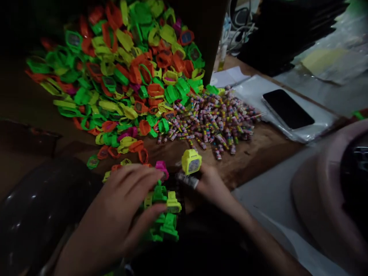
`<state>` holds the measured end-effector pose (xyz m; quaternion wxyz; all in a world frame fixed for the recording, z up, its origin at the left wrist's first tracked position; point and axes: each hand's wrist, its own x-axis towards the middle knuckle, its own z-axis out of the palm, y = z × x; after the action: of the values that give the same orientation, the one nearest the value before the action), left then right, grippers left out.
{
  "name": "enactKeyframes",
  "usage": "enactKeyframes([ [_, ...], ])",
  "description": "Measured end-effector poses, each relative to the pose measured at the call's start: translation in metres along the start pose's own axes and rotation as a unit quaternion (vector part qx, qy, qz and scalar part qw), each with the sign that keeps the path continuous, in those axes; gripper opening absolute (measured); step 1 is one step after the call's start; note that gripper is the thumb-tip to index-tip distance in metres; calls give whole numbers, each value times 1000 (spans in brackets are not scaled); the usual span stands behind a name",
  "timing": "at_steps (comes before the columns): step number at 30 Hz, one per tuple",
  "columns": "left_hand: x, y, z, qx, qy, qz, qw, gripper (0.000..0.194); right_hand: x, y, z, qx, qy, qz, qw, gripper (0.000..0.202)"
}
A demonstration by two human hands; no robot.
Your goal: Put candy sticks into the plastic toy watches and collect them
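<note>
Left hand (120, 203) on the bunch (168, 227); right hand (212, 186) on the yellow watch (192, 163)

Far left, a shiny black thing (43, 218), too dim to identify; right of and above it the pile (123, 76), toy watches in green, orange and yellow plus a few magenta; left hand below the pile, back to camera, thumb and fingers apparently grasping the bunch of green and yellow watches; what bears the bunch from below is hidden; magenta watch (161, 168) at the left fingertips, touching or just behind, cannot tell.

Next rightward, the yellow watch, apart from the bunch, raised by the front edge of the counter (264, 142); right fingers look pinched on it, contact partly hidden behind the watch; pale band (188, 181) just under it, finger wrap or something held, cannot tell.

Behind, the rolls (218, 119), small and wrapped, heaped against the right side of the pile; then the phone (289, 109) on clear plastic (258, 90); pink tub (316, 191) at far right.

Step in hand, judged: one watch handled singly by the right hand while the left keeps the gathered ones together; next move would call for a light, steady pinch on the right and no slackening on the left, since the bunch looks loose and could spill.
</note>
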<state>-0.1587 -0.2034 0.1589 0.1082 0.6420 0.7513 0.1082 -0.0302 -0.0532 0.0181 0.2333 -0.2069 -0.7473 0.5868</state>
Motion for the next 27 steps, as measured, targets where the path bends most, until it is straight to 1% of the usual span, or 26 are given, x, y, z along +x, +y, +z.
enactKeyframes([
  [2,-17,1,9,45,-24,26,998,43,-6,7,14,76,-15,59,995,21],
  [3,-24,3,13,60,-35,37,997,47,-8,9,20,100,-11,78,992,22],
  [5,-33,5,22,78,-47,58,994,51,-10,13,28,125,4,104,987,24],
  [7,-37,5,29,83,-44,68,993,54,-11,17,32,123,21,110,986,22],
  [9,-40,5,35,65,-34,52,996,56,-11,19,32,95,16,81,992,16],
  [11,-42,5,39,29,-19,12,999,61,-13,18,32,43,3,18,999,12],
  [13,-43,6,43,-8,3,-39,999,67,-16,16,34,-22,-2,-48,999,11],
  [15,-42,9,45,-25,20,-78,996,69,-20,13,37,-78,6,-89,993,11],
  [16,-40,10,46,-25,26,-85,996,70,-21,12,37,-97,7,-99,990,13],
  [19,-30,14,45,-14,42,-74,996,72,-22,12,37,-105,-6,-107,989,14],
  [21,-19,14,45,-8,31,-60,998,72,-21,13,37,-99,-37,-100,989,14],
  [23,-8,15,45,0,6,-45,999,67,-20,13,39,-102,-66,-89,989,17],
  [25,0,17,47,11,-12,-44,999,60,-21,13,43,-110,-72,-84,988,18],
  [27,2,19,49,14,-10,-57,998,55,-23,11,45,-116,-66,-77,988,17],
])
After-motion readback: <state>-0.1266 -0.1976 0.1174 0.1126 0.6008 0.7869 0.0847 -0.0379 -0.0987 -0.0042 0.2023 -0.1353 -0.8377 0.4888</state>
